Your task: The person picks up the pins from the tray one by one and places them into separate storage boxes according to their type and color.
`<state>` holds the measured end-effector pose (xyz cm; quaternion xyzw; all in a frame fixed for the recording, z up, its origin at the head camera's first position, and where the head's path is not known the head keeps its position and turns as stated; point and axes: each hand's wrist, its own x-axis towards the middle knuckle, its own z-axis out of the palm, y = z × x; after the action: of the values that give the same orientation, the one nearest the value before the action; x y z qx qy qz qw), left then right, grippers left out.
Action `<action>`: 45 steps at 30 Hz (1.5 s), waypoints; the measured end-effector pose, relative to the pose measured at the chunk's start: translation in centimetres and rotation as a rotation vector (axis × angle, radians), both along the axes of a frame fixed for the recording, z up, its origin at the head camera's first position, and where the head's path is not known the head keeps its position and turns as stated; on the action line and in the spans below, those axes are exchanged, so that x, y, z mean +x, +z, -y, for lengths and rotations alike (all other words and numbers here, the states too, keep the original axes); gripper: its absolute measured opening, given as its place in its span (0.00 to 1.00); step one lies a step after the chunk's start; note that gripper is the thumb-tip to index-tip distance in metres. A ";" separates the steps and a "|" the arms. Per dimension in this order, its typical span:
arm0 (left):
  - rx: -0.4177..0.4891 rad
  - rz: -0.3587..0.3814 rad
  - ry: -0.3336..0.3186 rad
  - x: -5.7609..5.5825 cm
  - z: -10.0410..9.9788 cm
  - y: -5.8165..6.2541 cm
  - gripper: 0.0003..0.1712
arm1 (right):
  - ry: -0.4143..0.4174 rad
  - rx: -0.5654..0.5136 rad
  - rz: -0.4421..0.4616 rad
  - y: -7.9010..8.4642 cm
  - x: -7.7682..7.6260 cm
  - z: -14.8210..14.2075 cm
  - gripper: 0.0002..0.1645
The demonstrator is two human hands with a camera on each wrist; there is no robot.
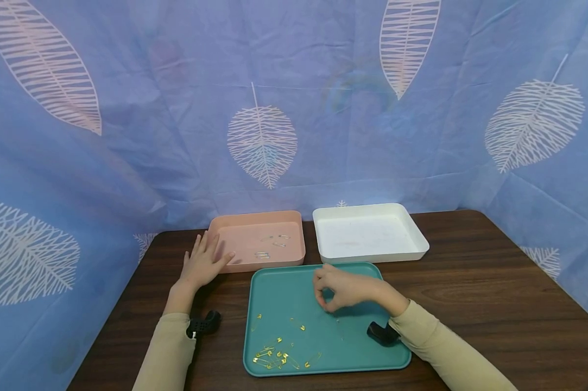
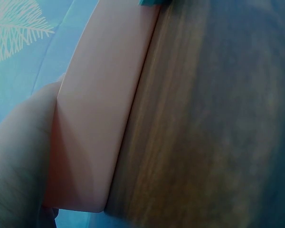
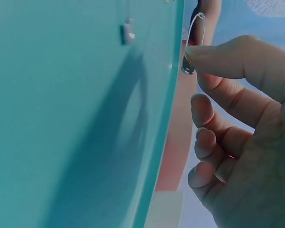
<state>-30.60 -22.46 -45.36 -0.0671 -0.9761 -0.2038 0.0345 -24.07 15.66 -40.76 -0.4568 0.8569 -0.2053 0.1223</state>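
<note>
Between thumb and index finger, my right hand (image 1: 345,289) pinches a silver safety pin (image 3: 202,33) above the teal tray (image 1: 289,282). Another silver safety pin (image 3: 128,32) lies on that tray. Gold safety pins (image 1: 274,357) are gathered mostly toward its front left, with a few scattered farther up. My left hand (image 1: 201,264) rests with spread fingers on the left edge of the pink tray (image 1: 240,220). Several silver safety pins (image 1: 261,255) lie inside the pink tray.
A white tray (image 1: 372,255) stands behind the teal one, to the right of the pink tray. All three are on a dark wooden table (image 1: 489,293). Blue cloth (image 1: 318,136) with white leaf prints hangs behind the table and along both sides.
</note>
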 end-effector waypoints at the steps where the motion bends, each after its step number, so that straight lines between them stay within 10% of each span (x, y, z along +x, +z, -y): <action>1: 0.001 0.001 0.001 0.0 0.0 0.0 0.52 | 0.007 -0.007 -0.011 0.1 -0.1 0.1 0.11; 45: -0.020 -0.003 0.009 -0.1 0.1 0.0 0.52 | -0.181 -0.212 -0.194 0.9 -8.4 8.6 0.08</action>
<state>-30.67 -22.54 -45.40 -0.0632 -0.9784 -0.1935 0.0364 -32.47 7.04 -39.91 -0.4059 0.8758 -0.2596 -0.0288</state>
